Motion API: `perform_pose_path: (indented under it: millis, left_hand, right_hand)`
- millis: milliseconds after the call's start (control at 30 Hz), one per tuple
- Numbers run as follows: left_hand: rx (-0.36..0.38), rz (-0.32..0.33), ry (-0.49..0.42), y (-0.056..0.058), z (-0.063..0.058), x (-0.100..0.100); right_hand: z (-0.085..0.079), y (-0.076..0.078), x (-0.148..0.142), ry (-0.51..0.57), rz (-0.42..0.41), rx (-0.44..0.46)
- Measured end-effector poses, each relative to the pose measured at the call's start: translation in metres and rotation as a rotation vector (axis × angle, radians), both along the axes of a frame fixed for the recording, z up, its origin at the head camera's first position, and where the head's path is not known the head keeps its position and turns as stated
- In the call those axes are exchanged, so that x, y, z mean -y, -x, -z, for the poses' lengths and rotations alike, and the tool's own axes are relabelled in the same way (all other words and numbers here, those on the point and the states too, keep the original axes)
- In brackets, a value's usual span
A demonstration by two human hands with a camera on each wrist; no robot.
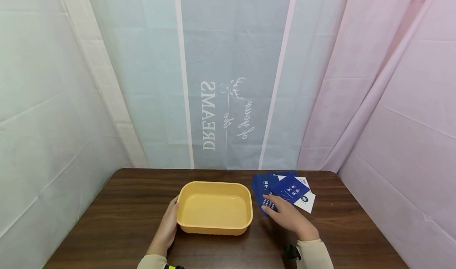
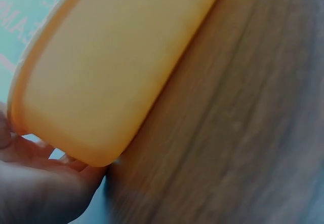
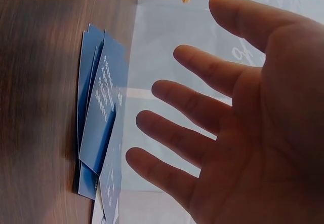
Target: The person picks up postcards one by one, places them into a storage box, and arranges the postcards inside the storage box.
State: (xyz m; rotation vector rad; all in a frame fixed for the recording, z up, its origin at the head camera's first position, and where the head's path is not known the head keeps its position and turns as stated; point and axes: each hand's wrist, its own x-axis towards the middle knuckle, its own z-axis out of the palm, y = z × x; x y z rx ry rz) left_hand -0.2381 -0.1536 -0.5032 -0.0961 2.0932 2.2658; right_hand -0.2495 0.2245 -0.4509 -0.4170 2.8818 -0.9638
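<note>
One tray and one bench. Two grips: one left grip, one right grip; the latter shows four fingers and one thumb. Two sleeves. At least three blue cards and at least one white card; they overlap, so the full number cannot be told. The back curtain bears one deer and two stripes

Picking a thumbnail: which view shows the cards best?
The head view: it shows the overlapping cards from above, partly behind the right hand. The right wrist view catches them at a slant; the left wrist shows none.
</note>
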Motion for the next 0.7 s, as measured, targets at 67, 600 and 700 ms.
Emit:
perform_pose_path:
  millis: [67,600,700]
  left_hand:
    - [-0.009,-0.013,0.002,0.001,0.000,-0.003]
    - [0.035,0.003,-0.009,0.001,0.004,-0.013]
    - [0.036,0.010,0.003,0.000,0.004,-0.013]
  right_hand:
    - [0.000,0.000,-0.001,0.001,-0.001,-0.007]
    - [0.004,-0.001,-0.007,0.004,-0.021,-0.034]
    - [0.006,-0.001,-0.009,0.002,-0.010,-0.048]
